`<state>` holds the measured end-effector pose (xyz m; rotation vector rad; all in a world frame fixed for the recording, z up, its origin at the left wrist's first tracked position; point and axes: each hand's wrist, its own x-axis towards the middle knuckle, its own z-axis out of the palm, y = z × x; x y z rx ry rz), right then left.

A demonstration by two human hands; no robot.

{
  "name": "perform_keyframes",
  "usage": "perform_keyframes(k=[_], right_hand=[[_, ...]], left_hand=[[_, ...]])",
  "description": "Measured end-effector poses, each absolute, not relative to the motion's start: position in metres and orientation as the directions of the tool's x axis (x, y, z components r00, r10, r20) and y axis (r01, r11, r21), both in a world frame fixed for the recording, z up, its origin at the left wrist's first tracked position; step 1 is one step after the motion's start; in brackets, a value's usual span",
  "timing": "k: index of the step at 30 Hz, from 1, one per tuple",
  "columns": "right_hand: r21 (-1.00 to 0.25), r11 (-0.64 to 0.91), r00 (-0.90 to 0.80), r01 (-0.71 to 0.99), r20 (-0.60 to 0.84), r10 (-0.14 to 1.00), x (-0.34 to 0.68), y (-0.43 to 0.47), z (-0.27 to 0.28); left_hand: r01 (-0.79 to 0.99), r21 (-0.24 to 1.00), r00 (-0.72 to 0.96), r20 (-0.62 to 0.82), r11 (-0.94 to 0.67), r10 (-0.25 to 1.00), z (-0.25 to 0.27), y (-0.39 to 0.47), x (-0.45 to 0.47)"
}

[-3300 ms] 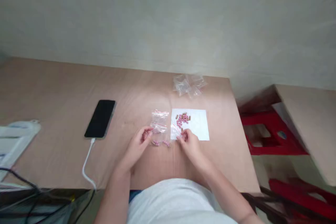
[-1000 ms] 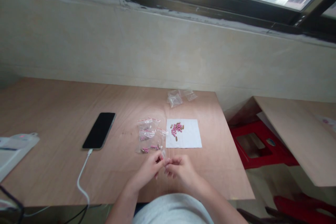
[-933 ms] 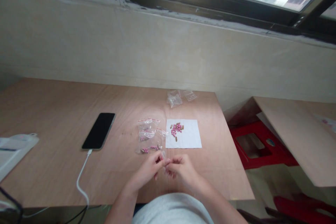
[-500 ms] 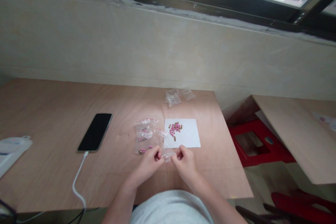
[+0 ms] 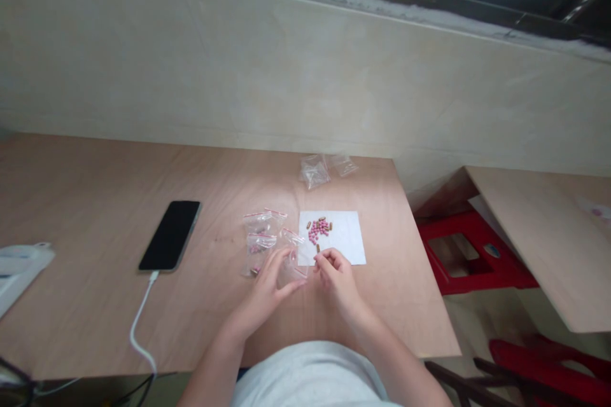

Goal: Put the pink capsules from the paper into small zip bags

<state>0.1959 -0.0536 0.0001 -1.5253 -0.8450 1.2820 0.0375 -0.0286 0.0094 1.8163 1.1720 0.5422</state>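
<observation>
Several clear zip bags (image 5: 260, 241) lie in a group on the table, some with small pink tablets inside. My left hand (image 5: 270, 283) is over the near bags, thumb and fingers spread apart around a small clear bag (image 5: 292, 275) with a red line along its edge. A white sheet of paper (image 5: 348, 238) to the right bears a cluster of pink tablets (image 5: 315, 230) and several brown capsules (image 5: 318, 248). Over the paper's near edge is my right hand (image 5: 338, 273), fingertips pinched together just below the nearest capsule. Whatever sits between those fingertips is too small to make out.
More clear plastic bags (image 5: 315, 172) lie near the wall. A black phone (image 5: 170, 235) with a white charging cable (image 5: 138, 324) is on the left, beyond it a white device (image 5: 21, 273). The table's right edge drops off towards a red stool (image 5: 477, 254).
Both hands were pinched close together at the small bag. My left hand has spread its fingers, and my right hand has moved up to the paper's near edge. The view has tilted down slightly.
</observation>
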Motion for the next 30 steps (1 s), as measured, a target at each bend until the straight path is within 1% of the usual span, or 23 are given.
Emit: perform_keyframes(k=[2,3,5,8,11,14,16,19,21,22,23,25,27,28,30], right_hand=[[-0.948,-0.263,0.378,0.179,-0.180,0.908,0.200,-0.047,-0.018],[-0.922,-0.254,0.415,0.291,-0.117,0.902,0.202,-0.044,-0.026],[-0.855,-0.251,0.412,0.453,-0.048,0.910,0.204,-0.039,-0.040],[-0.794,-0.238,0.367,0.559,-0.021,0.930,0.205,-0.037,-0.052],[-0.794,-0.238,0.363,0.560,-0.024,0.931,0.208,-0.037,-0.049],[-0.841,-0.218,0.352,0.495,-0.035,0.935,0.209,-0.039,-0.031],[-0.877,-0.159,0.296,0.453,-0.020,0.955,0.208,-0.042,-0.012],[-0.908,-0.046,0.155,0.416,0.021,0.988,0.203,-0.046,0.014],[-0.918,-0.015,0.081,0.397,0.019,0.997,0.200,-0.046,0.021],[-0.921,-0.025,0.075,0.388,0.004,0.997,0.201,-0.045,0.020],[-0.922,-0.050,0.098,0.385,-0.013,0.995,0.202,-0.042,0.016],[-0.908,-0.120,0.223,0.401,-0.031,0.974,0.211,-0.032,0.001],[-0.867,-0.190,0.379,0.461,-0.001,0.925,0.223,-0.018,-0.019],[-0.841,-0.217,0.430,0.495,0.020,0.903,0.230,-0.011,-0.029],[-0.791,-0.257,0.448,0.555,0.024,0.894,0.241,0.002,-0.045]], left_hand=[[0.527,0.834,0.428,-0.095,-0.163,0.899,0.005,-0.025,0.034],[0.540,0.826,0.420,-0.099,-0.161,0.902,0.004,-0.023,0.033],[0.554,0.816,0.417,-0.102,-0.163,0.903,0.003,-0.022,0.032],[0.555,0.811,0.426,-0.090,-0.182,0.900,0.001,-0.022,0.032],[0.557,0.805,0.432,-0.067,-0.207,0.899,-0.003,-0.023,0.033],[0.561,0.792,0.448,-0.048,-0.239,0.893,-0.006,-0.022,0.035],[0.574,0.776,0.463,-0.045,-0.261,0.885,-0.006,-0.021,0.037],[0.587,0.757,0.474,-0.033,-0.287,0.880,-0.005,-0.020,0.039],[0.583,0.756,0.476,-0.018,-0.299,0.879,-0.005,-0.020,0.040],[0.581,0.756,0.474,-0.013,-0.302,0.880,-0.006,-0.020,0.040],[0.580,0.757,0.471,-0.009,-0.301,0.882,-0.006,-0.020,0.039],[0.583,0.758,0.463,-0.015,-0.292,0.886,-0.007,-0.020,0.037],[0.589,0.760,0.458,-0.033,-0.275,0.888,-0.007,-0.020,0.036],[0.590,0.762,0.457,-0.043,-0.267,0.888,-0.007,-0.020,0.035],[0.588,0.768,0.453,-0.054,-0.253,0.890,-0.006,-0.019,0.035]])
